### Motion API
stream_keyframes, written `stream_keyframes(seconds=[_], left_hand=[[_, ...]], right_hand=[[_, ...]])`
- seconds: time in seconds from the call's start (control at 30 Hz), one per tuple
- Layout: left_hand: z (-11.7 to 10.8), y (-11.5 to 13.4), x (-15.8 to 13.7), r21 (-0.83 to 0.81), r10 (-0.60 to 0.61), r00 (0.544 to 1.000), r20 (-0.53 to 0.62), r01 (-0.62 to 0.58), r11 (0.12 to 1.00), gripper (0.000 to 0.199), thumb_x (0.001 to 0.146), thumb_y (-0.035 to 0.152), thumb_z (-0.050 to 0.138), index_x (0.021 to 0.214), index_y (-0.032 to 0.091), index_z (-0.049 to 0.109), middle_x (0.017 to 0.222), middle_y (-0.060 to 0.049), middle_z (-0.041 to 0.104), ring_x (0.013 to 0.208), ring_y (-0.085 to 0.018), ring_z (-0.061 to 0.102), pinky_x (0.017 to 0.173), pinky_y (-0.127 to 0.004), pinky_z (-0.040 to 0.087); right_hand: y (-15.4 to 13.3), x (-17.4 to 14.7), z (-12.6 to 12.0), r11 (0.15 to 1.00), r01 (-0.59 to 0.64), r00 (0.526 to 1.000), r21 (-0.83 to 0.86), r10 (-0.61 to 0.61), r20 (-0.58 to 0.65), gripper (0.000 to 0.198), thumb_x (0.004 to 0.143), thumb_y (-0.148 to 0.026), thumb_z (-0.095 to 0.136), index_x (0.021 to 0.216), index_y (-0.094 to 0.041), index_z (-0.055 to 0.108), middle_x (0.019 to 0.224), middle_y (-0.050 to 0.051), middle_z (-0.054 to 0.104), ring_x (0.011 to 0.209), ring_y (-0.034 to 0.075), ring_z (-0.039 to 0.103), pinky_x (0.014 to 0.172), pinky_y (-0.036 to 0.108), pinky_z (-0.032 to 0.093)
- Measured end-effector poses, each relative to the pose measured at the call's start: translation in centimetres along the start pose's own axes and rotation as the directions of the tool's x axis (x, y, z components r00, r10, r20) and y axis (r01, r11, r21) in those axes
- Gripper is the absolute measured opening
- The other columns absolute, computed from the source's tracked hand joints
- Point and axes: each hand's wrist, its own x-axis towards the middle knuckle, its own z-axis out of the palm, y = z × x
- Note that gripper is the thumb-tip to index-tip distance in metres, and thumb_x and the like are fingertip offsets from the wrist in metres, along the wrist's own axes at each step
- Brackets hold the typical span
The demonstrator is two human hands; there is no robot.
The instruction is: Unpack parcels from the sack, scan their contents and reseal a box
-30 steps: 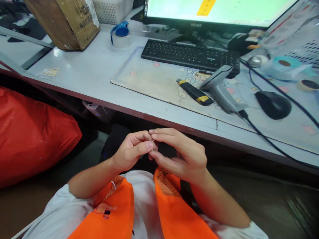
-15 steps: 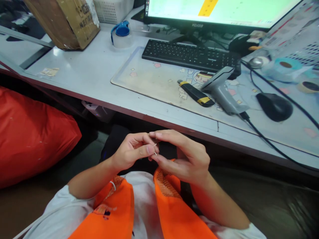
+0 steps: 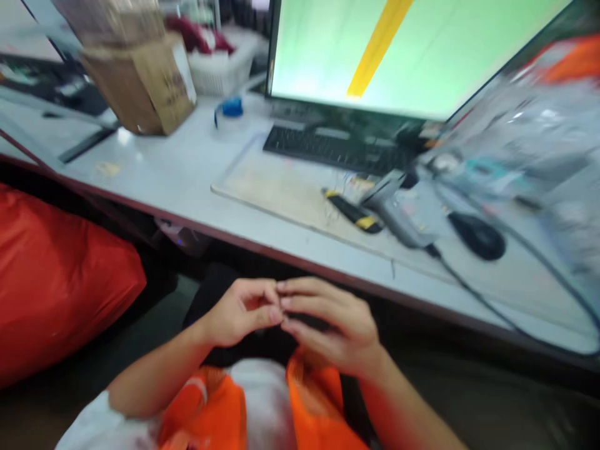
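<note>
My left hand [image 3: 250, 312] is in front of my lap, below the desk edge, with its thumb and forefinger pinched together. Anything between those fingertips is too blurred and small to make out. Facing it, my right hand [image 3: 335, 322] has its fingers stretched and apart, with a gap between thumb and forefinger. The fingertips of both hands meet. On the desk beyond them lie a black and yellow utility knife [image 3: 352, 211] and a grey barcode scanner [image 3: 398, 212].
The desk's front edge [image 3: 234, 237] runs just beyond my hands. A keyboard [image 3: 328, 147], a mouse [image 3: 478, 235], a monitor [image 3: 319, 56], a cardboard box [image 3: 145, 87] and a blue tape dispenser [image 3: 230, 107] stand on it. A red bag [image 3: 60, 287] bulges at the left.
My view has tilted up, so the desk and both hands sit lower in the picture. Thin white ends that showed at my left fingertips are no longer visible. My right fingers have spread.
</note>
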Motion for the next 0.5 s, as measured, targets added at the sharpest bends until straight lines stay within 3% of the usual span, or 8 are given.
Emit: stream_keyframes(seconds=[0.2,0.37,0.5], left_hand=[[-3.4,-3.0,1.1,0.246,-0.141,0.99,-0.027,0.144,0.958,0.048,0.083,0.058,0.073,0.081,0.011,0.066,0.071,-0.002,0.056,0.064,-0.01,0.047,0.06,-0.023,0.036],[-6.3,-6.5,0.6,0.335,-0.236,0.964,-0.122,0.264,0.904,0.068,0.069,0.079,0.071,0.076,0.011,0.063,0.067,-0.002,0.057,0.063,-0.012,0.049,0.058,-0.024,0.037],[-8.0,-8.3,-1.1,0.387,-0.332,0.927,-0.173,0.374,0.843,0.074,0.062,0.085,0.07,0.075,0.013,0.062,0.069,-0.002,0.058,0.064,-0.013,0.05,0.059,-0.025,0.037]], right_hand=[[3.8,-2.7,2.1,0.988,-0.058,0.998,-0.141,0.061,0.018,0.013,0.091,-0.013,0.068,0.102,-0.02,0.069,0.104,0.006,0.074,0.095,0.015,0.072,0.084,0.02,0.057],[8.5,-6.4,7.2,0.961,-0.186,0.98,-0.203,0.198,0.037,0.009,0.093,-0.018,0.057,0.087,-0.02,0.063,0.078,0.001,0.067,0.068,0.012,0.064,0.062,0.019,0.049],[12.0,-9.8,11.8,0.927,-0.318,0.946,-0.2,0.325,0.001,0.015,0.092,-0.033,0.06,0.083,-0.021,0.062,0.074,0.0,0.064,0.061,0.012,0.06,0.054,0.02,0.043]])
